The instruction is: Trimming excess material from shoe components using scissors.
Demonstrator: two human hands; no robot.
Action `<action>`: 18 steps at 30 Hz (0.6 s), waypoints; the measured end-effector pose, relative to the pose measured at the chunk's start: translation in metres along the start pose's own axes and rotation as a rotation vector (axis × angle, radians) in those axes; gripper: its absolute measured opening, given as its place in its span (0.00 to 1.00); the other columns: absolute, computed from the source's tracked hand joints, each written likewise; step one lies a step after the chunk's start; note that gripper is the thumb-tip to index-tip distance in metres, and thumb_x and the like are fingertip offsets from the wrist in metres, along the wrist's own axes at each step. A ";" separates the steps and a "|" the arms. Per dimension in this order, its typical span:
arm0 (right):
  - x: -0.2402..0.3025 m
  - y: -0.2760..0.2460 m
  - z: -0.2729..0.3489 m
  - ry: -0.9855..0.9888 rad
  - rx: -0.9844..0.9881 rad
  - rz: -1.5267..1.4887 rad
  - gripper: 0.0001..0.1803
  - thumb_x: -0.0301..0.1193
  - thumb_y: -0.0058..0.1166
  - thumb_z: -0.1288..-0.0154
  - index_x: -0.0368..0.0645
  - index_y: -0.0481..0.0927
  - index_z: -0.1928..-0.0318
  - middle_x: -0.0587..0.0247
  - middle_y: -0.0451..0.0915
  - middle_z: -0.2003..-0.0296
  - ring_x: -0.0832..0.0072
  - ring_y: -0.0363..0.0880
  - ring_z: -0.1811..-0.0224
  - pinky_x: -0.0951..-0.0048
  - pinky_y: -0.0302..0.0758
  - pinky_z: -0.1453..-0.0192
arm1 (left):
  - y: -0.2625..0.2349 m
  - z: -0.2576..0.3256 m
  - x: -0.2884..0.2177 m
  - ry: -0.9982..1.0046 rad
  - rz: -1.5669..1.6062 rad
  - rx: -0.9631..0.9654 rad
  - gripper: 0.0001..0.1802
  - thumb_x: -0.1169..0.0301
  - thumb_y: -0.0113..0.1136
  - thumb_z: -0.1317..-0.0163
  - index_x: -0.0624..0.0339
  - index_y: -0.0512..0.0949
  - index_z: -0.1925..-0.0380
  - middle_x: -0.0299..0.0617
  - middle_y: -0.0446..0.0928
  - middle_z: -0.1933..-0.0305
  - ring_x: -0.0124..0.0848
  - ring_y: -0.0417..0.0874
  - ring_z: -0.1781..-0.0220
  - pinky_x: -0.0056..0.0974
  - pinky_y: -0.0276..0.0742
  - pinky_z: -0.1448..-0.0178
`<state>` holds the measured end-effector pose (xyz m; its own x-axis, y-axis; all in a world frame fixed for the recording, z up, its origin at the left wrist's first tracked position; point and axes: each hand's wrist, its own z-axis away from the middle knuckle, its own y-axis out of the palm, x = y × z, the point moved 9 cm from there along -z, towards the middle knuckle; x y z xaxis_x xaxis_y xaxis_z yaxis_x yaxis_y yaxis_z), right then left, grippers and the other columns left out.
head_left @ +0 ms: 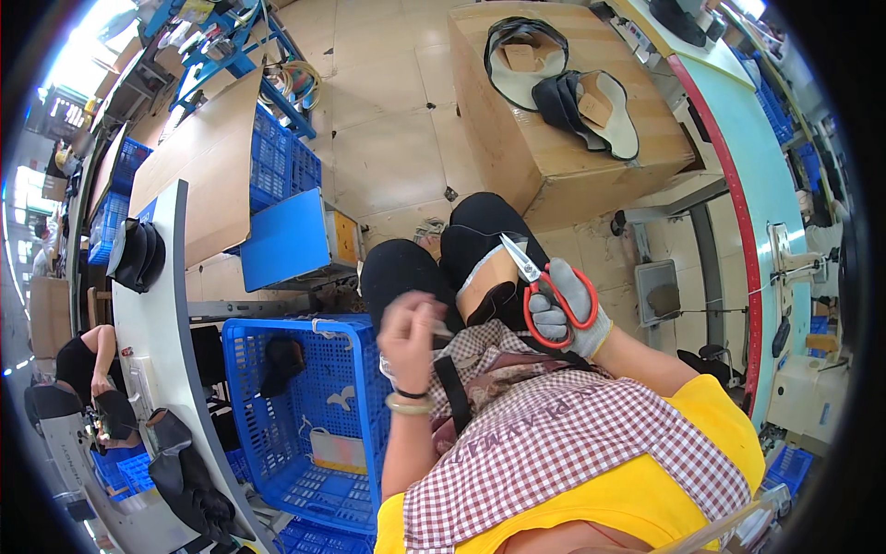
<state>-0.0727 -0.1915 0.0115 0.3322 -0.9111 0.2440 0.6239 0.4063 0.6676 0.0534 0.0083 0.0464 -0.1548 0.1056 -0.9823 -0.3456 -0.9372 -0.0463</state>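
Observation:
My right hand (574,309), in a grey-and-white work glove, holds a pair of scissors (527,261) with red handles. The blades are close together and point up and away from me. On my lap, just left of the scissors, lies a black shoe upper (499,306) with a tan piece (489,277) and a pale edge showing. My left hand (411,334) is raised over my left thigh, its fingers curled and slightly blurred. Whatever it pinches, if anything, is too small to make out.
A blue plastic crate (305,499) stands at my left, with a dark piece inside. Two black shoe uppers (591,106) lie on a cardboard box (498,138) ahead. A person (88,360) works at a sewing machine far left. A red-edged table (738,203) is at right.

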 end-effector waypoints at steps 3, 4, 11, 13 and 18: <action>0.002 -0.005 0.002 -0.034 0.000 0.096 0.24 0.57 0.43 0.33 0.48 0.70 0.61 0.69 0.71 0.77 0.84 0.57 0.89 0.82 0.57 0.89 | -0.047 0.006 -0.080 0.538 -1.239 -0.774 0.22 0.80 0.61 0.49 0.66 0.74 0.51 0.55 0.75 0.47 0.48 0.75 0.43 0.47 0.70 0.40; 0.002 -0.004 0.001 -0.035 0.010 0.092 0.24 0.57 0.43 0.33 0.48 0.70 0.61 0.69 0.71 0.77 0.84 0.57 0.89 0.82 0.57 0.89 | -0.049 0.001 -0.081 0.546 -1.245 -0.777 0.22 0.80 0.61 0.49 0.66 0.74 0.51 0.55 0.75 0.47 0.48 0.75 0.43 0.47 0.70 0.40; 0.019 -0.003 0.005 -0.203 0.275 0.474 0.16 0.46 0.47 0.30 0.47 0.71 0.57 0.72 0.68 0.81 0.84 0.59 0.88 0.82 0.58 0.86 | 0.105 -0.047 0.043 0.003 -0.397 0.734 0.26 0.65 0.73 0.52 0.68 0.77 0.56 0.43 0.81 0.65 0.27 0.78 0.63 0.35 0.77 0.58; 0.037 0.013 0.008 -0.267 0.267 0.510 0.15 0.38 0.48 0.31 0.44 0.69 0.51 0.72 0.67 0.81 0.84 0.59 0.88 0.81 0.59 0.86 | 0.127 -0.032 0.050 -0.048 -0.343 0.911 0.20 0.66 0.69 0.46 0.70 0.79 0.58 0.45 0.83 0.64 0.26 0.80 0.61 0.36 0.76 0.56; 0.098 0.010 -0.011 -0.492 0.252 0.348 0.18 0.32 0.48 0.34 0.39 0.68 0.46 0.65 0.74 0.73 0.78 0.72 0.82 0.78 0.72 0.79 | 0.115 -0.019 -0.058 -0.022 0.354 0.757 0.11 0.69 0.61 0.39 0.66 0.79 0.61 0.47 0.79 0.66 0.35 0.80 0.65 0.38 0.77 0.61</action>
<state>-0.0262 -0.2754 0.0346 0.0850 -0.6791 0.7291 0.3332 0.7090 0.6215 0.0396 -0.1120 0.0942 -0.3868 -0.1389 -0.9116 -0.8004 -0.4404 0.4067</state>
